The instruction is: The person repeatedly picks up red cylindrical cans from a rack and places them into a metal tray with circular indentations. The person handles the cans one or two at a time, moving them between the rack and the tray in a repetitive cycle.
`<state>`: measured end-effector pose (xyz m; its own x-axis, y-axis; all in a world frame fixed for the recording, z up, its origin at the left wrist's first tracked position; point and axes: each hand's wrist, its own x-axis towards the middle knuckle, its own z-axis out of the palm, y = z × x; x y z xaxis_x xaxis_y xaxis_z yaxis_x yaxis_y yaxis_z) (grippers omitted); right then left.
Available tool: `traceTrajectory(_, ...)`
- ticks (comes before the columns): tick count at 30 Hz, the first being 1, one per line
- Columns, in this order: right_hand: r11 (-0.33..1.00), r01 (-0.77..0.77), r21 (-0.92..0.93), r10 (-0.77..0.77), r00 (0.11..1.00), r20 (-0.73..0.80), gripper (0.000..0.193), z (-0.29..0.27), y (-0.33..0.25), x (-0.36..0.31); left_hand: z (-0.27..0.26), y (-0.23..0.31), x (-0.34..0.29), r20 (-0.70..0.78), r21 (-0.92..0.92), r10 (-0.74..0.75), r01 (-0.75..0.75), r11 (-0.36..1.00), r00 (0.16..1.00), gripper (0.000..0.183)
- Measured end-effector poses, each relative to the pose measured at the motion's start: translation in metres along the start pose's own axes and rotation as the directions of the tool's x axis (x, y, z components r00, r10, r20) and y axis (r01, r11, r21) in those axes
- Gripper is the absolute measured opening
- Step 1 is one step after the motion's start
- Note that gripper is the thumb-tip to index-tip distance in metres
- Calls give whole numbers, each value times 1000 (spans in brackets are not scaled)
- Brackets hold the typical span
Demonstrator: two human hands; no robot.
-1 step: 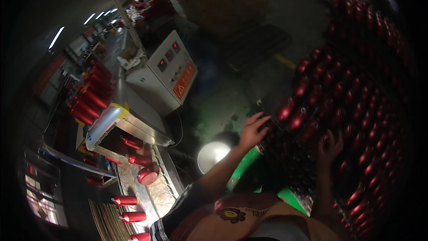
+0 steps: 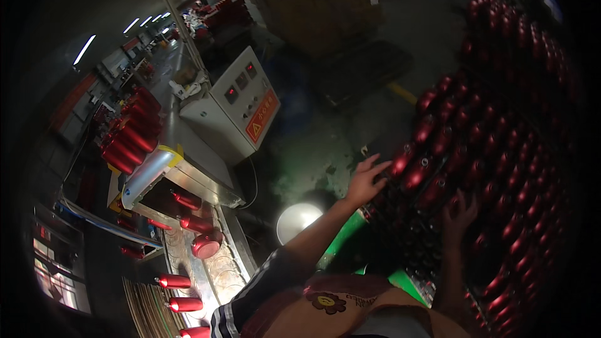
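Many glossy red bottles point(image 2: 414, 176) with small necks stand in close rows on the right. My left hand point(image 2: 365, 183) reaches to the near left edge of these rows, fingers spread, holding nothing; its fingertips are close to a red bottle point(image 2: 400, 161). Farther right, my right hand point(image 2: 460, 218) is among the rows, its fingers raised and apart beside a dim bottle. Shadow hides whether that hand touches it.
A grey control box point(image 2: 228, 109) with red displays stands left of centre. Below it, red bottles point(image 2: 207, 245) rest on a lit metal conveyor point(image 2: 226, 269). A round white lamp-like disc point(image 2: 299, 224) sits under my left forearm. Stacked cartons point(image 2: 313, 9) stand at the back.
My left hand has moved slightly right, closer to the nearest bottles. My right hand has shifted only a little. The whole view has moved slightly.
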<state>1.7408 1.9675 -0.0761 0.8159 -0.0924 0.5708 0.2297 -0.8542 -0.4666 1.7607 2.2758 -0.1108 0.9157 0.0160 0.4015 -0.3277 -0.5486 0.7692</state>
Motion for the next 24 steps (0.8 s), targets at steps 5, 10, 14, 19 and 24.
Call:
traceTrajectory(5, 986, -149, 76, 140, 983, 119, 72, 24, 18, -11, 53, 7, 76, 230, 216, -101, 51, 975, 968, 64)
traceTrajectory(10, 984, -173, -50, 177, 977, 121, 72, 31, -10, -18, 51, 1, 78, 186, 254, -158, 107, 961, 970, 71)
traceTrajectory(14, 951, -300, -67, 306, 946, 102, 69, 40, -25, -16, 35, -12, 93, 166, 217, -240, 202, 955, 956, 65)
traceTrajectory(19, 956, -283, 78, 273, 955, 119, 67, 25, -8, -18, 21, -44, 85, 6, -41, -122, 122, 992, 993, 58)
traceTrajectory(24, 947, -230, 225, 215, 972, 92, 65, -63, -8, -24, -36, -77, 48, -228, -296, 26, -95, 950, 973, 54)
